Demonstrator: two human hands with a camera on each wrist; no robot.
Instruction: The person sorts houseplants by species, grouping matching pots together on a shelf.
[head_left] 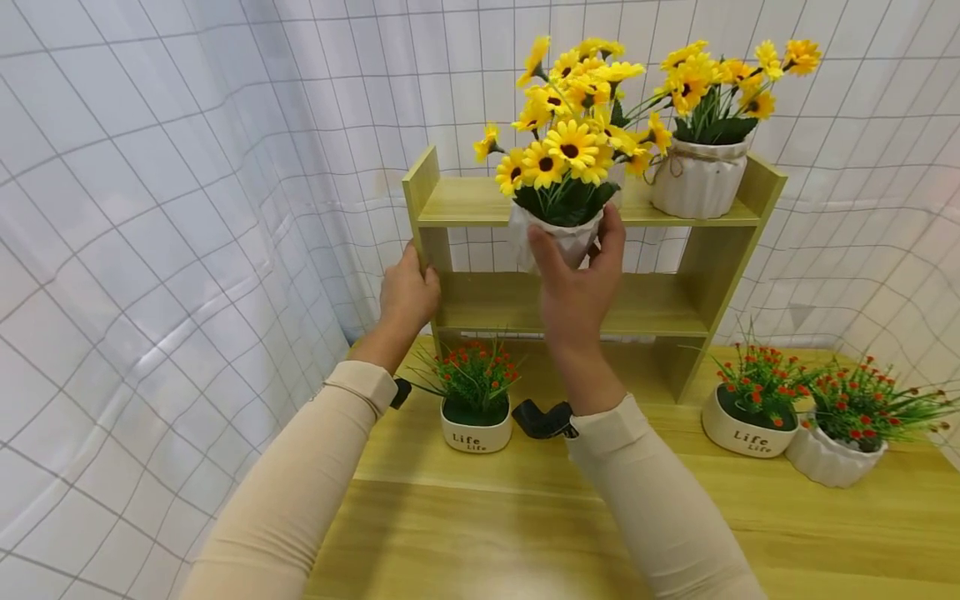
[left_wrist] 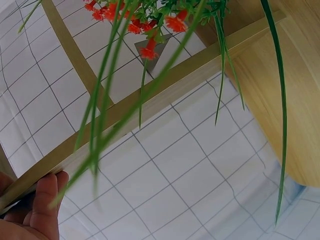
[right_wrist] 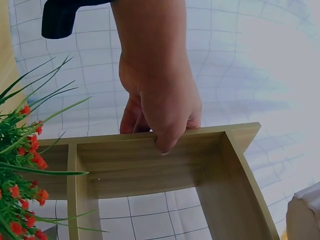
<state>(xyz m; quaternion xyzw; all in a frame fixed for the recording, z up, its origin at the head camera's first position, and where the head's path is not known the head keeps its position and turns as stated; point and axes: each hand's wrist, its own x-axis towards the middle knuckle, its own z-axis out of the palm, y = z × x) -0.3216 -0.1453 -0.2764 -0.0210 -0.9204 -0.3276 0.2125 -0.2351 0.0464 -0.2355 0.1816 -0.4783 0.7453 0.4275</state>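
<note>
In the head view my right hand (head_left: 581, 292) grips a white fluted flowerpot (head_left: 561, 242) of yellow artificial daisies (head_left: 570, 142), thumb and fingers around its sides. The pot is in front of the wooden shelf's upper board, above the middle one. My left hand (head_left: 408, 287) holds the left side panel of the shelf unit (head_left: 498, 302). That grip also shows in the left wrist view, where the left hand (left_wrist: 42, 210) pinches the panel edge, and in the right wrist view, where the left hand (right_wrist: 162, 107) comes down over it.
A second white pot of yellow flowers (head_left: 701, 179) stands on the top board's right end. Below, an oval pot of red flowers (head_left: 476, 433) sits before the shelf. Another "Life" pot (head_left: 750, 429) and a fluted pot (head_left: 836, 458) are at the table's right. Gridded white curtain surrounds it.
</note>
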